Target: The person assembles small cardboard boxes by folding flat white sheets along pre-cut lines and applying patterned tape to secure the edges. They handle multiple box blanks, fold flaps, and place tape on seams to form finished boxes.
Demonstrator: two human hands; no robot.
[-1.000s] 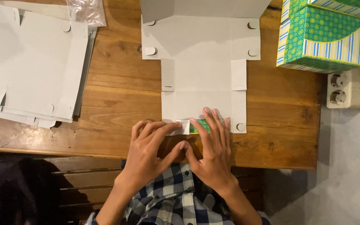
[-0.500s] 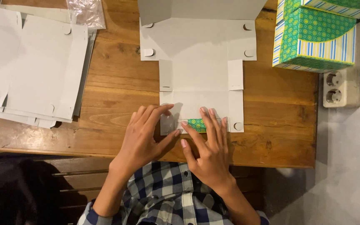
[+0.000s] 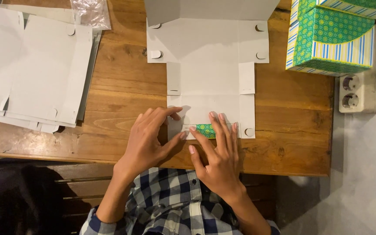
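Pressing: both hands push down on the near edge of a flat white cardboard box blank (image 3: 207, 82) that lies on the wooden table (image 3: 122, 82).
Left hand: the left hand (image 3: 149, 141) lies flat, fingers spread a little, with the thumb tip on the bottom flap.
Right hand: the right hand (image 3: 218, 152) lies flat, fingers close together, on a folded-over green patterned flap (image 3: 205, 129).
Feel: the card looks light, thin and stiff. It probably bends best along its fold lines and could crease if pushed hard elsewhere.
Where to hold: I would hold it by the edge flaps, close to a fold.
Nearby: a stack of white blanks (image 3: 31, 69) lies on the left, and 1 finished green and striped box (image 3: 327, 39) stands on the right, beside a wall socket (image 3: 357, 91).
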